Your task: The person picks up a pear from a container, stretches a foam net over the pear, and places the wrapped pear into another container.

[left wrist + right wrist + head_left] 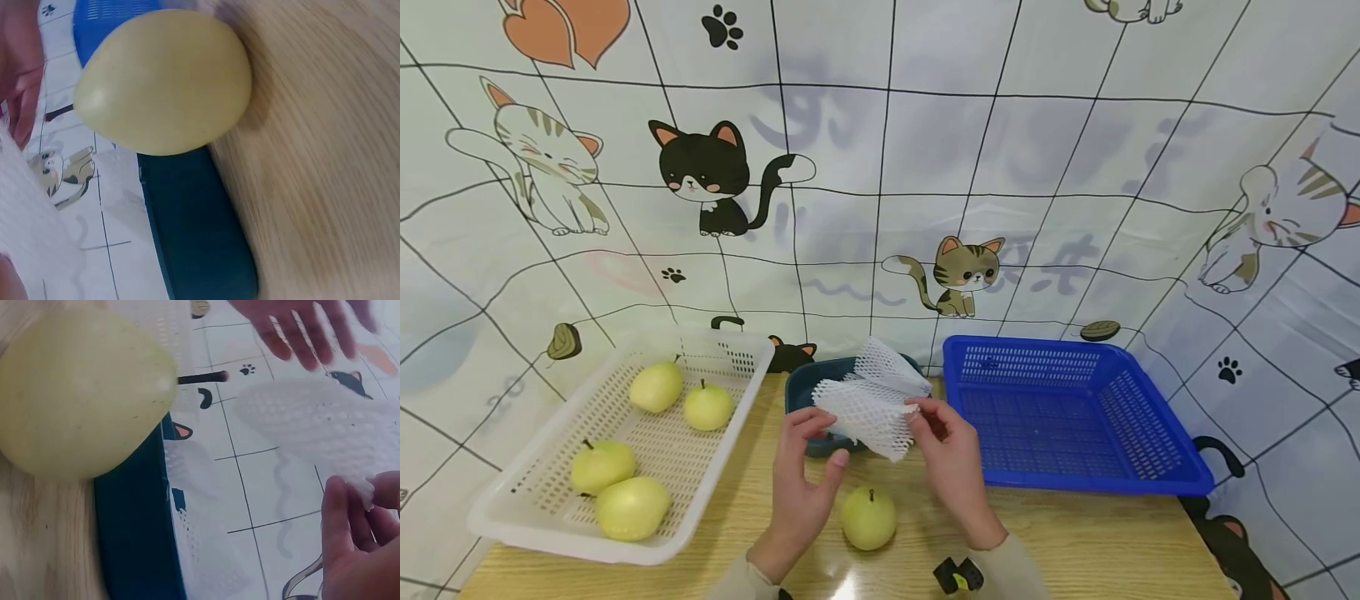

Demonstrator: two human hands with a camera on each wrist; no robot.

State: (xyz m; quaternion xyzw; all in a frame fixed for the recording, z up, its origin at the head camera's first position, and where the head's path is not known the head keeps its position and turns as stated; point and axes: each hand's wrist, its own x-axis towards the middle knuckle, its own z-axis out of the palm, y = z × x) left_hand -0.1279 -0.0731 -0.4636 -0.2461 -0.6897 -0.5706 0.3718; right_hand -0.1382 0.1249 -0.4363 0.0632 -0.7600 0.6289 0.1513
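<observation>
A white foam net sleeve is pinched at its right end between the thumb and fingers of my right hand; the right wrist view shows this grip on the net closely. My left hand is by the net's left end, its fingers extended and apart from the net in the right wrist view. A yellow-green pear stands stem up on the table between my wrists. Behind it, a dark teal basket holds more white netting, partly covered by the held piece.
On the left, a white basket contains several yellow-green pears. A blue basket stands at the right on the wooden table. Behind everything hangs a cat-patterned cloth.
</observation>
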